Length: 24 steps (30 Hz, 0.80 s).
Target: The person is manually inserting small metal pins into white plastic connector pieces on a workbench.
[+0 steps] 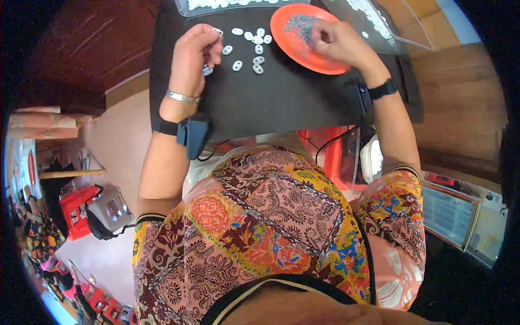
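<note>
My left hand (pixel 190 53) is closed above the far left of the dark table (pixel 271 103), pinching a small white two-holed oval piece (pixel 218 31) between thumb and forefinger. Over an orange plate (pixel 279 40), my right hand (pixel 346 46) has its fingertips drawn together at a heap of thin grey metal pieces (pixel 298 27), like small pins or screws. Whether it grips one of them is hidden. Between the hands lie several loose white two-holed ovals (pixel 258 70), some bunched near the plate. Another shows partly beneath my left hand.
At the table's far edge stands a clear tray (pixel 189 10) full of white pieces. A second clear container (pixel 398 38) with white pieces sits at the far right. Wristbands with dark devices (pixel 194 138) are on both arms. Other people (pixel 46 233) are at far left.
</note>
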### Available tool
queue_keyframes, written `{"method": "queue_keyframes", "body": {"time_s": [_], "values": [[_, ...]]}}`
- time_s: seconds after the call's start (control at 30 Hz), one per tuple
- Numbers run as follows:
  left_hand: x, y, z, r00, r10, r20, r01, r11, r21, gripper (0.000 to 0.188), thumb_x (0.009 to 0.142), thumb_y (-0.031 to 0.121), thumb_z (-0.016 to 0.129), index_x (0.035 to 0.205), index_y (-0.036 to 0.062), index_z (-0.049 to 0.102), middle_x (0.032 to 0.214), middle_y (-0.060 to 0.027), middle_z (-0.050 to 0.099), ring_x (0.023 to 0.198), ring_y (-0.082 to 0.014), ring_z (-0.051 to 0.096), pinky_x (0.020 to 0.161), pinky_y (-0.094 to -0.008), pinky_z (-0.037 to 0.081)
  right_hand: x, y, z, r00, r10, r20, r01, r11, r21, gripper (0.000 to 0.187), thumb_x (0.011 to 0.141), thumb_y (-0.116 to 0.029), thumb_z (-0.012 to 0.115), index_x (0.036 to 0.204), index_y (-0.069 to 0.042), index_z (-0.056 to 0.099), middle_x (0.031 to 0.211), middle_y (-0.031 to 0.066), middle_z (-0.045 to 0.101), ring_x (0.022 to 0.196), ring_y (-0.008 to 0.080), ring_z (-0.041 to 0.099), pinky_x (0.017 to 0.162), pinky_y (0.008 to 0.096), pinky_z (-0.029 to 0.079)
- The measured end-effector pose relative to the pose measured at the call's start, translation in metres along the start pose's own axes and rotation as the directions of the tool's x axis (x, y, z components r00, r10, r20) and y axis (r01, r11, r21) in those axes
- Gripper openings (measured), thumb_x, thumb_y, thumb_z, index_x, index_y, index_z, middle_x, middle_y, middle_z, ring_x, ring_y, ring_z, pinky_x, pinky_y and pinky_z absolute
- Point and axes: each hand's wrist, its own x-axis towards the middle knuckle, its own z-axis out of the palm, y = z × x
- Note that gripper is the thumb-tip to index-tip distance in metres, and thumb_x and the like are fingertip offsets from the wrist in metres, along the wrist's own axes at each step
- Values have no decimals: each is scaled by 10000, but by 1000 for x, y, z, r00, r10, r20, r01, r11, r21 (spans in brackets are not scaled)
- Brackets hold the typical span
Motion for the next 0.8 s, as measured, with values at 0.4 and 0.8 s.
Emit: {"method": "queue_keyframes", "body": {"time_s": [0.4, 0.8], "values": [[-7, 4, 9, 993, 69, -100, -59, 993, 99, 103, 840, 110, 563, 755, 54, 583, 594, 15, 530, 477, -50, 450, 435, -183, 333, 69, -87, 33, 983, -58, -173, 178, 503, 846, 191, 881, -135, 584, 1002, 9, 615, 840, 34, 637, 744, 74, 571, 670, 205, 453], [-8, 3, 10, 989, 94, -111, -75, 983, 167, 110, 830, 128, 573, 770, 36, 579, 602, 16, 525, 514, -47, 460, 459, -190, 354, 77, -88, 58, 966, -167, -199, 260, 613, 746, 164, 885, -143, 576, 924, 9, 624, 783, 7, 610, 705, 62, 533, 639, 205, 445]]}}
